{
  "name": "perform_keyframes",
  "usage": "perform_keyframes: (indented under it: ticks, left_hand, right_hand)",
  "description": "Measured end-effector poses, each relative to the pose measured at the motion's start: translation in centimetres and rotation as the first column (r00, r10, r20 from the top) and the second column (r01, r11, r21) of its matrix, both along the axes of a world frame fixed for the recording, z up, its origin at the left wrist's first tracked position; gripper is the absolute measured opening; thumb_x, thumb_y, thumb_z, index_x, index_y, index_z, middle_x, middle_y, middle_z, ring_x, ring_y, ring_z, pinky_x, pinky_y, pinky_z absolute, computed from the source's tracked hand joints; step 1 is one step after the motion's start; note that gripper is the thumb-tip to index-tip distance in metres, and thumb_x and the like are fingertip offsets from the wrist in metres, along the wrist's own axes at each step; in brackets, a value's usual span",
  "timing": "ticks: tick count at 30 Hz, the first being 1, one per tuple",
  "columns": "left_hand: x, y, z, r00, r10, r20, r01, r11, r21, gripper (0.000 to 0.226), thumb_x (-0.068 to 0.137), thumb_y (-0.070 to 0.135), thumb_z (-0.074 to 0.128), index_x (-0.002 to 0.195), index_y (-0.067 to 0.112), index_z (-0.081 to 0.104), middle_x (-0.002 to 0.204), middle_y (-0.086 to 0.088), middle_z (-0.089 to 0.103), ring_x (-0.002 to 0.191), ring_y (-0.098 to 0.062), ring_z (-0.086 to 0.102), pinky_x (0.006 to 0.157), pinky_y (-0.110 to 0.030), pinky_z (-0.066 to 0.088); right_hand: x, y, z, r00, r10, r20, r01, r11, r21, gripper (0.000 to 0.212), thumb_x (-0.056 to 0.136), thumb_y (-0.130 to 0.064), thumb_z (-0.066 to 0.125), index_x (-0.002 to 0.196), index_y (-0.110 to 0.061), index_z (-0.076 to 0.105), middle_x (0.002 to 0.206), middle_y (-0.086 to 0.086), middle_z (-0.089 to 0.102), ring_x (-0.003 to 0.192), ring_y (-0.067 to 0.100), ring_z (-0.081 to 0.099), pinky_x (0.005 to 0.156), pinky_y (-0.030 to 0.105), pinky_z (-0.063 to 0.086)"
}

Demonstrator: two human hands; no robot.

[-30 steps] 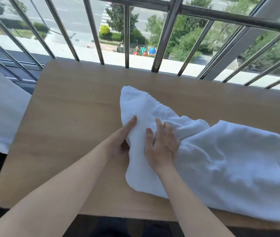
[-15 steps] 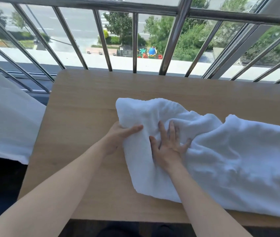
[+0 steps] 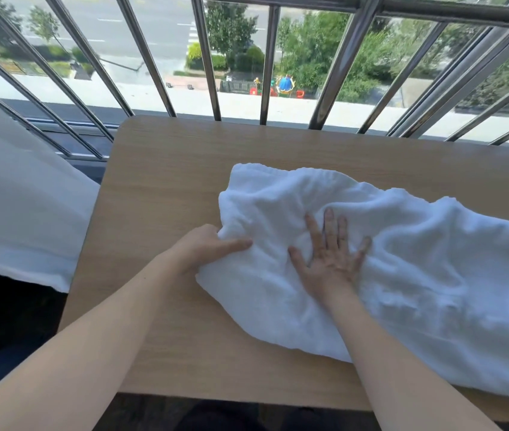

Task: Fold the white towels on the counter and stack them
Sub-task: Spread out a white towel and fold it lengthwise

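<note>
While the left hand (image 3: 206,248) pinches the left edge of the white towel (image 3: 418,275), thumb laid on top & the other fingers tucked under the cloth out of sight, the right hand (image 3: 331,259) lies flat on the towel, palm down, fingers straight & spread, pressing the fabric onto the counter (image 3: 166,188). The right hand grips nothing. It sits just beside the left, w/ a bunched ridge of towel btwn them.

The towel is unfolded & rumpled, one piece as far as I can tell, on the right half of the wooden counter. Its left end sits approx mid-counter, its far edge stops short of the counter's far edge, & the rest runs out past the right side of the view. Toward the right its near hem comes close to the counter's near edge. Both bare forearms reach in over the near edge.

Past the far edge stand steel railing bars (image 3: 209,57), some upright & some slanted, w/ a street, trees & a small coloured playground (image 3: 284,85) below. Just beside the counter's left edge hangs a second white cloth (image 3: 19,213), hemmed at the bottom. Can't tell if it's a towel or a sheet, or whether it touches the counter.
</note>
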State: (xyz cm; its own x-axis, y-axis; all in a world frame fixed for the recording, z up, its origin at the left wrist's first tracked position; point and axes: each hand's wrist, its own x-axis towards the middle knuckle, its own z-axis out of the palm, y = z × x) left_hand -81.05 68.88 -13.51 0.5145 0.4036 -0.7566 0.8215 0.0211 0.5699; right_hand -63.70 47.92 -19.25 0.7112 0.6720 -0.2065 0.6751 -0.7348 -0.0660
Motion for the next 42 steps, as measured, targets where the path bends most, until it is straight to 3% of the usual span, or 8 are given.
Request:
perform_keyframes:
  ticks: [10, 16, 22, 25, 31, 36, 39, 42]
  left_hand:
    - [-1.3, -0.5, -0.4, 0.962, 0.11, 0.252, -0.092, 0.993, -0.08, 0.052, 0.061, 0.067, 0.085, 0.105, 0.041, 0.07, 0.104, 0.021, 0.073, 0.094, 0.001, 0.07, 0.078, -0.024, 0.056]
    - [1.7, 1.2, 0.3, 0.846, 0.323, 0.425, -0.107, 0.883, -0.457, 0.055, 0.081, 0.053, 0.078, 0.13, 0.039, 0.057, 0.128, 0.004, 0.068, 0.115, -0.02, 0.067, 0.09, -0.039, 0.057]
    - [5.6, 2.7, -0.2, 0.773, 0.445, 0.452, -0.237, 0.864, -0.445, 0.057, 0.085, 0.035, 0.08, 0.133, 0.033, 0.05, 0.125, 0.0, 0.069, 0.108, -0.021, 0.07, 0.084, -0.042, 0.06]
    - [6.5, 3.6, -1.3, 0.766, 0.405, 0.499, -0.303, 0.912, -0.277, 0.051, 0.084, 0.014, 0.08, 0.128, 0.028, 0.057, 0.117, 0.0, 0.072, 0.102, -0.017, 0.071, 0.078, -0.035, 0.059]
    - [5.9, 3.3, -2.6, 0.759, 0.464, 0.457, -0.473, 0.875, -0.101, 0.031, 0.08, 0.028, 0.082, 0.106, 0.033, 0.067, 0.101, 0.01, 0.075, 0.096, -0.013, 0.072, 0.083, -0.033, 0.06]
    - [0.8, 1.6, -2.1, 0.882, 0.325, 0.341, -0.191, 0.908, -0.374, 0.049, 0.073, 0.049, 0.087, 0.115, 0.029, 0.071, 0.113, 0.002, 0.075, 0.102, -0.02, 0.073, 0.076, -0.03, 0.06]
    - [-2.6, -0.1, -2.4, 0.939, 0.189, 0.288, -0.062, 0.916, -0.397, 0.054, 0.071, 0.047, 0.089, 0.118, 0.026, 0.072, 0.117, 0.001, 0.074, 0.108, -0.02, 0.071, 0.089, -0.036, 0.058]
    - [-5.3, -1.0, -2.3, 0.951, 0.197, 0.237, -0.093, 0.917, -0.387, 0.057, 0.07, 0.047, 0.09, 0.118, 0.022, 0.072, 0.116, -0.001, 0.074, 0.107, -0.022, 0.071, 0.095, -0.045, 0.055]
  right_hand:
    - [0.3, -0.8, 0.6, 0.997, 0.056, -0.058, -0.054, 0.998, 0.024, 0.074, 0.09, -0.073, 0.011, 0.149, -0.046, -0.025, 0.164, -0.012, -0.02, 0.15, 0.014, -0.021, 0.114, 0.063, -0.011]
    - [-2.9, 1.0, 1.0, 0.991, -0.069, -0.117, 0.078, 0.994, 0.077, 0.07, 0.09, -0.073, 0.013, 0.151, -0.051, -0.012, 0.167, -0.001, -0.006, 0.152, 0.028, -0.013, 0.111, 0.061, -0.018]
    - [-4.0, 1.1, 0.9, 0.997, -0.043, -0.065, 0.049, 0.994, 0.094, 0.07, 0.091, -0.072, 0.023, 0.154, -0.051, 0.001, 0.168, 0.004, -0.006, 0.151, 0.037, -0.014, 0.115, 0.065, -0.009]
    - [-4.0, 1.0, 0.5, 0.998, -0.049, -0.033, 0.051, 0.997, 0.053, 0.071, 0.091, -0.073, 0.022, 0.154, -0.052, -0.003, 0.167, -0.001, -0.013, 0.151, 0.039, -0.013, 0.115, 0.068, -0.007]
    - [-2.7, 2.0, 0.4, 0.997, -0.051, -0.054, 0.05, 0.998, -0.026, 0.073, 0.087, -0.076, 0.012, 0.148, -0.054, -0.022, 0.163, -0.007, -0.025, 0.148, 0.038, -0.024, 0.112, 0.068, -0.013]
    - [-1.9, 2.9, 0.7, 0.995, -0.071, -0.069, 0.066, 0.996, -0.068, 0.072, 0.085, -0.078, 0.005, 0.146, -0.054, -0.025, 0.161, -0.007, -0.029, 0.148, 0.037, -0.024, 0.11, 0.068, -0.016]
    - [-1.8, 3.0, 0.9, 0.994, -0.073, -0.084, 0.064, 0.993, -0.102, 0.071, 0.084, -0.078, -0.001, 0.145, -0.053, -0.028, 0.159, -0.007, -0.034, 0.147, 0.037, -0.028, 0.109, 0.068, -0.017]
    - [-1.9, 2.9, 1.3, 0.992, -0.066, -0.105, 0.054, 0.992, -0.114, 0.071, 0.085, -0.077, -0.001, 0.146, -0.052, -0.027, 0.157, -0.007, -0.037, 0.146, 0.036, -0.03, 0.109, 0.068, -0.019]
